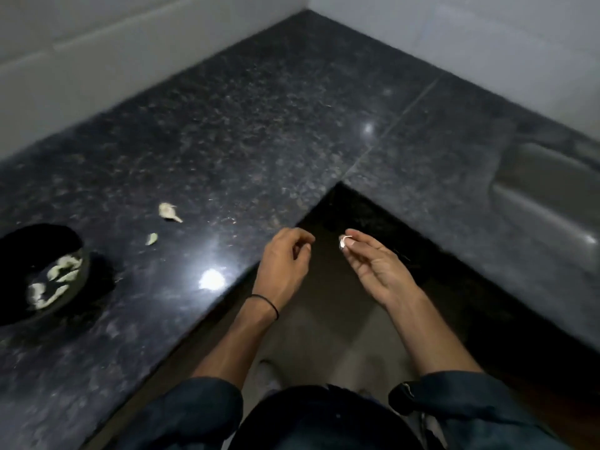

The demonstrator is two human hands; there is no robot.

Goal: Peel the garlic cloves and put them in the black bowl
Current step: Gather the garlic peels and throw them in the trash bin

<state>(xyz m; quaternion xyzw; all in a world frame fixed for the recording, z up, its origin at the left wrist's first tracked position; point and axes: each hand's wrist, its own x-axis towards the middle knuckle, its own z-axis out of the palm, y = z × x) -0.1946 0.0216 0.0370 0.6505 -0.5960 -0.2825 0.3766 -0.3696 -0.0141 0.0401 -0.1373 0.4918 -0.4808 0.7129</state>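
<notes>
A dark, speckled, polished granite countertop (246, 125) is set into a corner of white tiled walls (97, 43). A thin seam (399, 118) is seen across the slab. A grey metal sink (548, 196) is sunk into it at the right. Tan floor tiles (324, 329) are seen below.

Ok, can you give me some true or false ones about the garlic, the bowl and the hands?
1. The right hand pinches a garlic clove. True.
2. The black bowl is empty. False: pale cloves lie in it.
3. Two garlic pieces lie on the counter, outside the bowl. True.
4. The bowl stands to the right of both hands. False: it stands to their left, near the picture's edge.
5. The left hand has a black band at its wrist. True.
</notes>
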